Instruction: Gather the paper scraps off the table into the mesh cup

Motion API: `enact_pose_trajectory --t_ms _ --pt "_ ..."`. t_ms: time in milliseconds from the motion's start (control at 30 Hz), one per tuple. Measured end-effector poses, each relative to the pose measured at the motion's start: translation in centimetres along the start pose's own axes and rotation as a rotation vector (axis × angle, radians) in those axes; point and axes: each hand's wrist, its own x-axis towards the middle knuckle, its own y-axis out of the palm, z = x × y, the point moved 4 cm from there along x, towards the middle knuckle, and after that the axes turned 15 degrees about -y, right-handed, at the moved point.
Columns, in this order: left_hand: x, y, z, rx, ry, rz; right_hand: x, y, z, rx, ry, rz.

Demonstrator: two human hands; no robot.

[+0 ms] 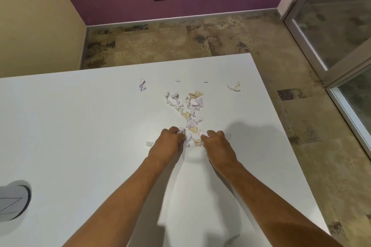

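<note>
A loose heap of white, lilac and tan paper scraps (189, 110) lies on the white table (80, 126), trailing toward me. My left hand (167, 144) and my right hand (217, 144) sit side by side at the heap's near end, fingers curled around scraps. Stray scraps lie apart: one at the far left (142, 85), one at the far right (234, 86), two tiny ones near the far edge (177, 80), and one (149, 143) just left of my left hand. No mesh cup is in view.
A grey round cutout with a cover (14, 200) sits in the table at the lower left. The table's far edge (160, 61) and right edge drop to a patterned floor. A glass door stands at the right.
</note>
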Motion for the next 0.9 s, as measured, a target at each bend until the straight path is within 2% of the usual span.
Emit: enact_pose_trajectory --t_ms 133,200,333,433,533,600,700,900 --pt "-0.8 -0.7 -0.7 -0.043 -0.059 -0.017 -0.1 1.0 -0.7 0.105 0.021 -0.135" --pt "-1.0 -1.2 -0.6 -0.121 -0.128 -0.017 -0.1 0.9 -1.2 0.339 0.072 -0.192" --pt "-2.2 -2.4 0.0 -0.369 -0.266 -0.06 -1.5 -0.7 -2.5 0.852 0.531 -0.376" --pt "-3.8 -4.0 0.3 -0.612 -0.41 -0.084 -2.7 -1.5 -2.2 1.079 0.676 -0.442" --pt "-5.4 -4.8 1.1 -1.063 -0.626 -0.031 -3.5 -1.7 -1.1 1.375 0.776 -0.483" --pt "-6.5 -5.4 1.4 -1.281 -0.676 -0.006 -3.7 -2.2 0.2 1.552 0.804 -0.52" --pt "-8.2 -6.9 1.9 -1.464 -0.664 -0.026 -3.6 -3.9 3.1 1.764 0.777 -0.54" --pt "-13.0 -10.0 5.3 -1.684 -0.652 -0.095 -3.7 -7.2 9.5 1.926 0.747 -0.532"
